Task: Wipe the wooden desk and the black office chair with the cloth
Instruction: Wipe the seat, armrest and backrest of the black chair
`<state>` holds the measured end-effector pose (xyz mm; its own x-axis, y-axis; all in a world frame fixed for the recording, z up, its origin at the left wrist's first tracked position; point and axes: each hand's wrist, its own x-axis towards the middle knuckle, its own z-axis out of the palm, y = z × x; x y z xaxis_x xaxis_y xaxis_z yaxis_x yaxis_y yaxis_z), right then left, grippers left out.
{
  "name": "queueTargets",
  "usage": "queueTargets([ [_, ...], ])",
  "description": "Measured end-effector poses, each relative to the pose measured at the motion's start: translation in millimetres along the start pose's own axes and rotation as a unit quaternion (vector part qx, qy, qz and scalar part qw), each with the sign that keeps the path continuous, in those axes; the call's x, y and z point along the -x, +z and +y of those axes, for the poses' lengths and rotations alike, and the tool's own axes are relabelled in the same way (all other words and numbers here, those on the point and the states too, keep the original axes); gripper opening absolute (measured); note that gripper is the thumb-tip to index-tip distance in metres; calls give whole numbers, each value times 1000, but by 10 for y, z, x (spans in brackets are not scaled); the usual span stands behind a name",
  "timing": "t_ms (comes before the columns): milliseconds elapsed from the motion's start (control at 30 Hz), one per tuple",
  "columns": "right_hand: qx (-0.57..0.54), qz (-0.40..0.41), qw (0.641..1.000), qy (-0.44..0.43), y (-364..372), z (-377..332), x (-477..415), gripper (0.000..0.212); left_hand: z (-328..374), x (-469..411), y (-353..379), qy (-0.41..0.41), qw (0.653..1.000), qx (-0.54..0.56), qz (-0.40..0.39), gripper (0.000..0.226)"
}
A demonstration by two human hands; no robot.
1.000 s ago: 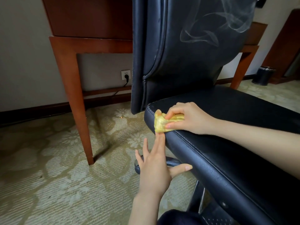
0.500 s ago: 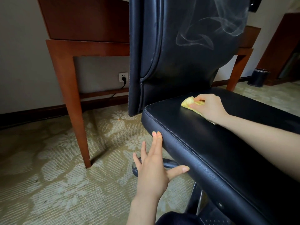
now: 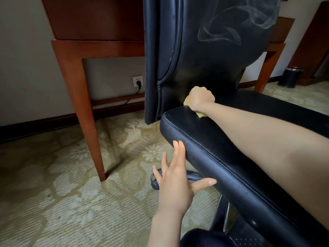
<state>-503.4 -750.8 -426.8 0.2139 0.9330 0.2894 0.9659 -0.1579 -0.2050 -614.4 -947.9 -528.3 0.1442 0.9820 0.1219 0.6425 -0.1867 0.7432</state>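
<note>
Meanwhile the right hand (image 3: 201, 98), fisted around the cloth (image 3: 200, 114), had slid from the seat's front edge to mid-frame, where seat meets backrest; the chair (image 3: 231, 157) wipe was advancing. Left hand (image 3: 175, 177) stayed flat, bracing the seat's side.

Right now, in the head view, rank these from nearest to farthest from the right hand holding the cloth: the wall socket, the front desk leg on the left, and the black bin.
From the right hand on the yellow cloth:
1. Wall socket, to its left, behind the chair back.
2. Black bin, far right, by the wall.
3. Front desk leg, left; its foot lies farthest on the carpet.
</note>
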Motion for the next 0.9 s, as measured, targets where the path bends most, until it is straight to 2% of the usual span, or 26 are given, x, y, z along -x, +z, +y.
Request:
queueTargets([
  [133, -34, -18, 999, -27, -45, 22, 85, 30, 5, 1, -9, -4, 1000, -5, -5, 122],
  [433, -67, 35, 981, -181, 26, 7, 387, 19, -16, 13, -13, 8, 1000, 24, -14, 122],
  [667, -237, -48, 934, -263, -14, 22, 617, 23, -22, 15, -16, 15, 1000, 15, -4, 122],
  [800, -263, -104, 906, -316, -149, 235, 853, 20, -53, 14, 0, 21, 1000, 19, 8, 120],
  [900, -258, -117, 893, -350, -298, 512, 1147, 19, -55, 19, -7, 38, 999, 18, 19, 115],
])
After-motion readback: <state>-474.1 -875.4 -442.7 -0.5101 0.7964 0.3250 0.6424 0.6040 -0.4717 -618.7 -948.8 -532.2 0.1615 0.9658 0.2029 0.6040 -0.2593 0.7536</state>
